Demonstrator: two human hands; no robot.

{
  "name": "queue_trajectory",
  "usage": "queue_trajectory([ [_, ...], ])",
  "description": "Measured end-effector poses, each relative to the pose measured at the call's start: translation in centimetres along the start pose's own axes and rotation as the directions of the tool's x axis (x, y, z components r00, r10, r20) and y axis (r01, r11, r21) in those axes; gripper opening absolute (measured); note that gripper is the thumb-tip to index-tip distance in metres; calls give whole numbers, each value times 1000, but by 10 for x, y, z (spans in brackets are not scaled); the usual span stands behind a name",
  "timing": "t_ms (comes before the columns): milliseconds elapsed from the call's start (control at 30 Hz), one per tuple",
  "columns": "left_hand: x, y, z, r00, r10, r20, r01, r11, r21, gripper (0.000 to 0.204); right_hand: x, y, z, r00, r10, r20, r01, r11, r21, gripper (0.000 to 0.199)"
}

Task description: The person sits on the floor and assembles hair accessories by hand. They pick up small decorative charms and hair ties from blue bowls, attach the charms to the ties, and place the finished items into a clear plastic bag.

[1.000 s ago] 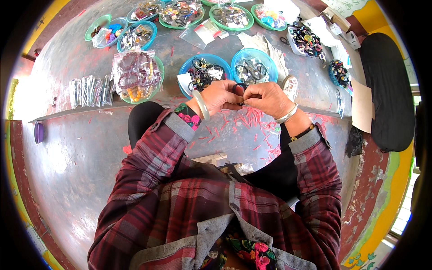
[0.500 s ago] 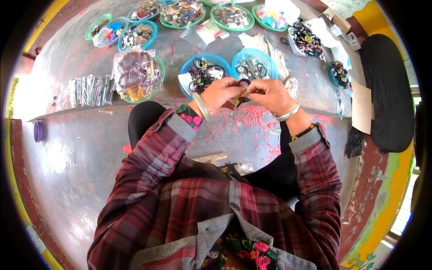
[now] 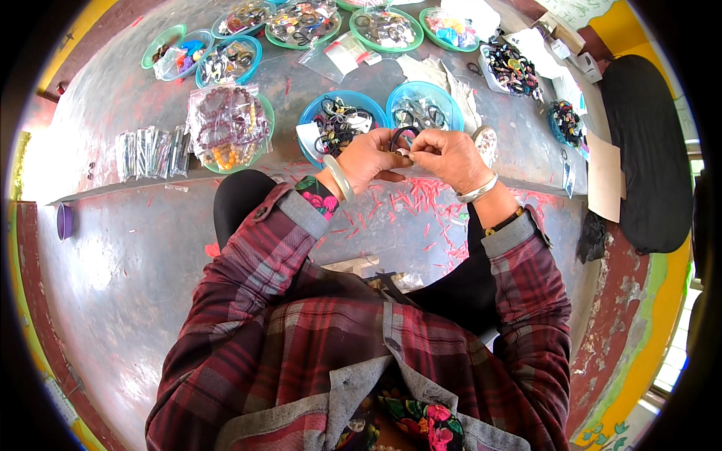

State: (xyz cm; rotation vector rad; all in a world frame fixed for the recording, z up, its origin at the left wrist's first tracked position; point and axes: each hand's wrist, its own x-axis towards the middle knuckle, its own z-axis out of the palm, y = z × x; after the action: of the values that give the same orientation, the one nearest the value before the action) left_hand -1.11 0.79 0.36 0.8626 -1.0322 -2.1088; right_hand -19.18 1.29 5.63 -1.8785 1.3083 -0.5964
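My left hand (image 3: 367,160) and my right hand (image 3: 454,162) meet in front of me, fingertips pinched close together. Between them is a black hair tie (image 3: 396,136), its loop standing up above the fingers. A small pale piece shows at the pinch, too small to make out. Just beyond my left hand, a blue basket (image 3: 345,95) holds a tangle of dark hair ties and a white tag. Behind my right hand, a second blue basket (image 3: 459,113) contains more dark bands in clear plastic.
Red scraps (image 3: 406,199) litter the surface below my hands. Left of the baskets lie bagged beads (image 3: 228,120) on a green basket and a row of slim clear packets (image 3: 154,152). Several filled baskets line the back. A white tray (image 3: 490,74) of hair ties sits at right.
The hair tie's loop now stands up more openly above my fingers. My right fingertips have shifted slightly, with the hand staying beside my left one.
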Motion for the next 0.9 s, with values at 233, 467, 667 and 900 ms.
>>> queue_trajectory([
  [233,-2,3,5,1000,19,24,-24,981,192,29,5,-3,0,959,-109,-263,106,994,-26,15],
  [467,-3,2,5,1000,12,17,-15,981,192,35,4,4,-3,958,-210,-197,182,972,-150,13],
  [667,-1,-1,1,1000,-18,24,12,978,209,37,2,-1,-5,941,-311,-136,272,930,-246,11],
  [900,2,-7,-3,994,-6,108,11,999,-46,32,2,7,-5,927,-368,-73,316,870,-378,9],
])
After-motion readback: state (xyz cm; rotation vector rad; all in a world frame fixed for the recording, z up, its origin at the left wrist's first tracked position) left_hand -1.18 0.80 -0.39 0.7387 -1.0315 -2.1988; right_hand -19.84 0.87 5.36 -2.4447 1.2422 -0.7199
